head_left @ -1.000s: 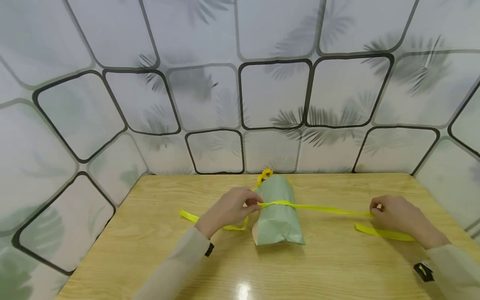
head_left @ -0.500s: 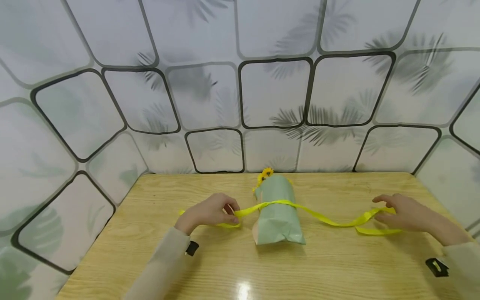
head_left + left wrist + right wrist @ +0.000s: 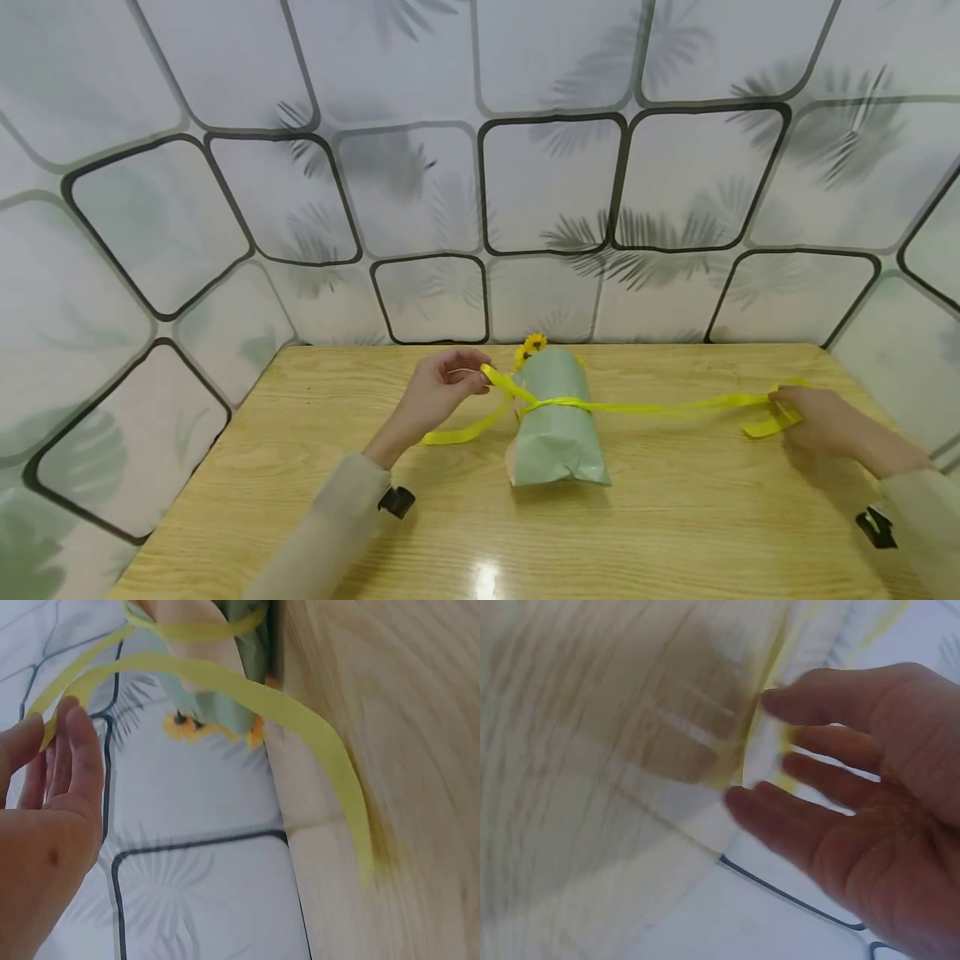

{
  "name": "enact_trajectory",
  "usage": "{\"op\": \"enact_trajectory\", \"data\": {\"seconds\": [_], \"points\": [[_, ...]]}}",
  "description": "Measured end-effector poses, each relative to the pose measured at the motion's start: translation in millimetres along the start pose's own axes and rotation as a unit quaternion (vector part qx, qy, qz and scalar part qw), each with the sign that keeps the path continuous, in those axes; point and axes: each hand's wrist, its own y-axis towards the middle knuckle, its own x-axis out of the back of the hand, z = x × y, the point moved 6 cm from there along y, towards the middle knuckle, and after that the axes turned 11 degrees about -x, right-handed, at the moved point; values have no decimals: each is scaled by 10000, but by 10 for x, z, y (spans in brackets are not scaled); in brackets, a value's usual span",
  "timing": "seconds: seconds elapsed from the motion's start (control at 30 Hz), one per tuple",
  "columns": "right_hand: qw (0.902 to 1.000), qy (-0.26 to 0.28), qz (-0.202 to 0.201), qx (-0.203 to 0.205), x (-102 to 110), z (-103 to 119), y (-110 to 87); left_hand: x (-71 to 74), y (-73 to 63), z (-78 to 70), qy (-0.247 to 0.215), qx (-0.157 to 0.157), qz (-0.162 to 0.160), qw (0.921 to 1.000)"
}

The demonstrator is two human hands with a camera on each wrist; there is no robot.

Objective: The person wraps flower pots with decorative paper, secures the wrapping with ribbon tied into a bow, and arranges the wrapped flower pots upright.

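A bouquet wrapped in pale green paper [image 3: 558, 450] lies on the table, its sunflowers [image 3: 535, 343] pointing to the back. A yellow ribbon [image 3: 645, 408] crosses around its middle, with ends running to both sides. Left of the wrap, my left hand [image 3: 438, 396] pinches the ribbon between thumb and fingers, raised over the table. One ribbon tail [image 3: 330, 746] hangs from there down to the wood. Far to the right, my right hand [image 3: 832, 425] holds the other end, its short tail [image 3: 765, 428] dangling below. In the right wrist view the index finger [image 3: 769, 821] is spread from the thumb.
The light wooden table [image 3: 660, 533] stretches under both hands. Behind and beside it hangs a patterned cloth [image 3: 555, 187] with dark outlines and leaf prints, close to the table's back edge. Black wrist cameras [image 3: 397, 501] sit at both cuffs.
My left hand went left along the ribbon, then rose and came back toward the bouquet. The right hand loosened, took hold again, and its ribbon went slack, then straight.
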Motion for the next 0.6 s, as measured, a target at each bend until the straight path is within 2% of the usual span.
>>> {"op": "enact_trajectory", "data": {"seconds": [0.13,0.2,0.33,0.43,0.53,0.6], "points": [[9991,60,-399,89,26,40,79,-83,-3,-66,-331,-114,-53,9994],[9984,132,-545,120,57,132,92,-104,-16,-78,-151,-113,28,9998],[9958,415,-756,304,124,426,99,-85,-36,-76,488,-119,76,9987],[9941,584,-645,647,108,691,105,-53,-47,-52,679,-154,76,9975],[9936,561,-358,911,38,870,109,-41,-57,-27,449,-192,121,9987],[9947,550,-253,826,5,885,119,-50,-65,-23,180,-185,211,9994]]}}
